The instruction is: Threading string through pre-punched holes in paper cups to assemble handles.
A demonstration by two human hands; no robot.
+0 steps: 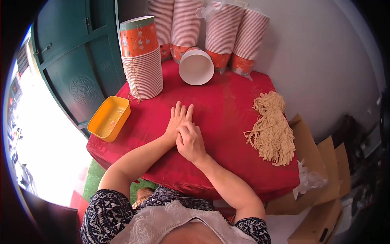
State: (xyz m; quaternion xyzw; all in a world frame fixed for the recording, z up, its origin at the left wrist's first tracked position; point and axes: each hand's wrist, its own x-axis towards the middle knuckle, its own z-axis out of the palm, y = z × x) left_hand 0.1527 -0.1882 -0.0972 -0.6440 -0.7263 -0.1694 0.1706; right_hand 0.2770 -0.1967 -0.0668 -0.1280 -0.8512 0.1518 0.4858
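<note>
My left hand (179,118) lies palm down over the red cloth with its fingers spread. Across the back of it, near the wrist and thumb, rests my right hand (190,142). Its fingers are curled and pressed together, and what they hold, if anything, is hidden. Beyond both hands a paper bucket (196,67) lies on its side, its white inside toward me. At the far left stands a tall stack of orange-patterned paper buckets (142,73) with tan strings hanging down it. A bundle of tan strings (272,128) lies on the right side of the table.
A yellow plastic box (100,118) with small scraps inside sits at the left edge of the red-covered table (227,171). Several plastic-wrapped bucket stacks (221,32) lean at the back wall. Open cardboard boxes (315,162) stand right of the table; a green metal door (79,57) is left.
</note>
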